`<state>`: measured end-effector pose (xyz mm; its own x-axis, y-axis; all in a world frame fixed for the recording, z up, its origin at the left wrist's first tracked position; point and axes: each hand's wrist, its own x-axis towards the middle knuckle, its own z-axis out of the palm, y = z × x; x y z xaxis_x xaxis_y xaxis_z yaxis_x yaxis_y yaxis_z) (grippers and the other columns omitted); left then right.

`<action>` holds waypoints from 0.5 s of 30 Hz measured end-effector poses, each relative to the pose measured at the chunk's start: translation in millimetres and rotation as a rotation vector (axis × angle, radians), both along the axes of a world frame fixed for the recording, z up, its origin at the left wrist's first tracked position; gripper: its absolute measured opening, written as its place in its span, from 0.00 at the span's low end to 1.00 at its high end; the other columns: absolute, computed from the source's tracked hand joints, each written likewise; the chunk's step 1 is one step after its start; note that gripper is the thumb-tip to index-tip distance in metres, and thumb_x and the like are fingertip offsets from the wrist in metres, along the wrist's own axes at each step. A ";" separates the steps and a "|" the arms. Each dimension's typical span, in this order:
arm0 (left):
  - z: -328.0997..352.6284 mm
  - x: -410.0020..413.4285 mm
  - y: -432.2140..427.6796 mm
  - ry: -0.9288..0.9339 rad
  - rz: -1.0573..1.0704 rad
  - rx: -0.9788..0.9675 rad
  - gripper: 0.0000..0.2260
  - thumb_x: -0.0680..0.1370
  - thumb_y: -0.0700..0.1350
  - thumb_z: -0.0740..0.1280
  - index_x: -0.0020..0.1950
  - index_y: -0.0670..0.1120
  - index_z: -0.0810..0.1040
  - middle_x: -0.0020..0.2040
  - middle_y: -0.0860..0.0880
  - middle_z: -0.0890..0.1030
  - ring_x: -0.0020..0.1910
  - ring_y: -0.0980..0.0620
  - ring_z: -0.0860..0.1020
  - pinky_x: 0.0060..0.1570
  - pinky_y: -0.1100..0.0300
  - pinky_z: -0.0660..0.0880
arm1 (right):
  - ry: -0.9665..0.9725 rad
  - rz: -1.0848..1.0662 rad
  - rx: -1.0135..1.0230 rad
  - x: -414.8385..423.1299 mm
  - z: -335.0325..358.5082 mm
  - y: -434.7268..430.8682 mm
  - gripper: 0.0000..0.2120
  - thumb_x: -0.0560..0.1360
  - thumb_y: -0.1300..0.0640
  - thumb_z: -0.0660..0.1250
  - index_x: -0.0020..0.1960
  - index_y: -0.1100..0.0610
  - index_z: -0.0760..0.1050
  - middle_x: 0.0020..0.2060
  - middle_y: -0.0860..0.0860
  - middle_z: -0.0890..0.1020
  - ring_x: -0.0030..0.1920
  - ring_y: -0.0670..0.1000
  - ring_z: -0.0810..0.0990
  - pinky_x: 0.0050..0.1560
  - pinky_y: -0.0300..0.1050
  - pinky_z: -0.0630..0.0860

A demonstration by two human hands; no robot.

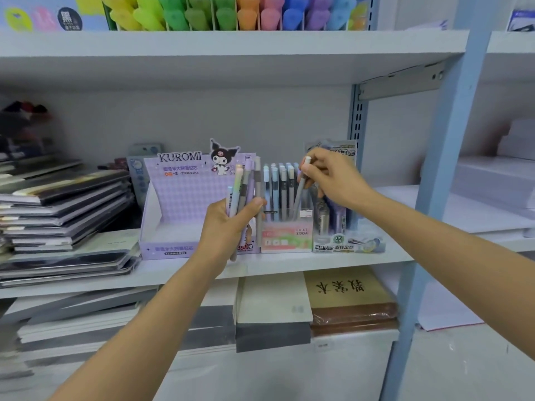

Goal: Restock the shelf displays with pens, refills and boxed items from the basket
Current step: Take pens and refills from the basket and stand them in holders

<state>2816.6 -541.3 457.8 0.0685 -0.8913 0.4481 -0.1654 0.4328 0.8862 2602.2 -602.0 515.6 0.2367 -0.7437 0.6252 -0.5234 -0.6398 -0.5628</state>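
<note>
Grey pen (pixel 300 192) pinched in my right hand (pixel 333 178): lower it upright into the holder (pixel 285 241), seemingly its right end; left hand (pixel 228 224) grips spares (pixel 244 186).

Both arms were bare and reached up and forward. The left arm (pixel 139 322) came up from the bottom left. The left hand (pixel 228 224) was curled round a bunch of pens (pixel 246 186), held upright. The right arm (pixel 434 241) came in from the right. The right hand (pixel 333 178) was a bit higher and pinched the top of one grey pen (pixel 300 192).
</note>
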 end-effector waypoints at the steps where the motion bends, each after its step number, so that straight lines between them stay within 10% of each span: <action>1: 0.1 -0.5 0.6 -0.001 -0.005 0.000 0.17 0.75 0.55 0.69 0.49 0.40 0.82 0.21 0.48 0.69 0.21 0.47 0.65 0.19 0.61 0.65 | 0.015 -0.006 0.013 0.7 1.0 -0.8 0.05 0.80 0.58 0.62 0.47 0.54 0.74 0.42 0.51 0.83 0.41 0.47 0.84 0.30 0.32 0.75; 15: 3.4 -10.6 9.2 0.019 -0.064 0.009 0.16 0.77 0.50 0.69 0.53 0.37 0.82 0.18 0.52 0.69 0.19 0.54 0.68 0.17 0.66 0.67 | -0.055 -0.164 -0.095 16.0 -4.4 7.1 0.11 0.78 0.51 0.67 0.58 0.54 0.79 0.48 0.50 0.75 0.45 0.45 0.73 0.48 0.38 0.71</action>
<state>2806.0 -532.0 461.2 0.0200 -0.8981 0.4393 -0.1206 0.4340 0.8928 2618.2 -594.9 511.3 0.0808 -0.7065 0.7031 -0.5953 -0.6000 -0.5345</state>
